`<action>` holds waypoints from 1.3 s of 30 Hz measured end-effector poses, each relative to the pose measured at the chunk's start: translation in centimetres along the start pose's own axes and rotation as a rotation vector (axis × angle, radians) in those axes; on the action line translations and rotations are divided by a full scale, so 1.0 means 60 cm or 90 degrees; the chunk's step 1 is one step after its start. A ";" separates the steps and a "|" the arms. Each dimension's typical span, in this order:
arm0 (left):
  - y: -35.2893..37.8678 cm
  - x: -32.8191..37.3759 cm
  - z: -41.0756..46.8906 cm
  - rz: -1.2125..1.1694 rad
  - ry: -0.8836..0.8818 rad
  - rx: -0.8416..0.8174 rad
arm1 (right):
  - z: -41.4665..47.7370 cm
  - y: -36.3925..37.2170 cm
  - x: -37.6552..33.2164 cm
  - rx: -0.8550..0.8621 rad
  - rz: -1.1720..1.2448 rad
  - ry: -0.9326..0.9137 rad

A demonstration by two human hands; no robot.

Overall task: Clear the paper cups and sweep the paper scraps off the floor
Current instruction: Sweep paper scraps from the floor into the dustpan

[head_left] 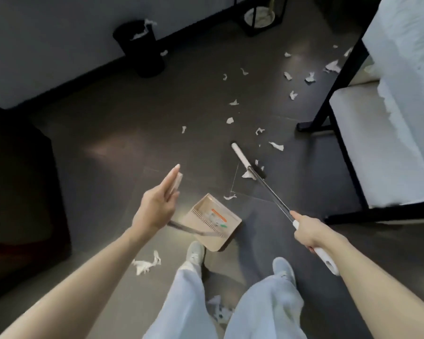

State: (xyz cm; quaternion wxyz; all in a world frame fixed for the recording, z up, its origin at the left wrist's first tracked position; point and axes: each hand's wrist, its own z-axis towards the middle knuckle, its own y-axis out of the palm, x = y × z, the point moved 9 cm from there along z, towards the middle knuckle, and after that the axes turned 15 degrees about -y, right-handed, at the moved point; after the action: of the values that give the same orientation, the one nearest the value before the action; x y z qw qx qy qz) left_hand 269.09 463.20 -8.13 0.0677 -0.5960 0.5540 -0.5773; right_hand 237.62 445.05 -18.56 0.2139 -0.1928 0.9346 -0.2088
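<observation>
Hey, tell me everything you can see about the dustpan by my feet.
The dustpan is a beige, plastic-looking tray with comb teeth along one edge and an orange-striped label inside; no scraps show in it. It sits on the dark floor just ahead of the left shoe. A thin dark stem rises from it to a beige grip, where the left hand lays straight fingers along it; the thumb is hidden.

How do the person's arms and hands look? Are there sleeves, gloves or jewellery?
The left forearm and right forearm are bare; no sleeve appears in the frame. The left hand and right hand wear no gloves, and no watch, bracelet or ring is visible. One left fingernail looks rather long and pale.
</observation>
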 end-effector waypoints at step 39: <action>0.088 0.319 0.438 -0.053 0.071 -0.142 | 0.120 -0.313 0.057 0.212 0.294 0.178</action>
State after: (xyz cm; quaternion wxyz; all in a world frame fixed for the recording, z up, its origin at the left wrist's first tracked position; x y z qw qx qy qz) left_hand 280.71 432.37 -8.69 -0.0539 -0.5894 0.5926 -0.5464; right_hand 243.31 425.50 -16.70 0.1540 0.0925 0.9269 -0.3296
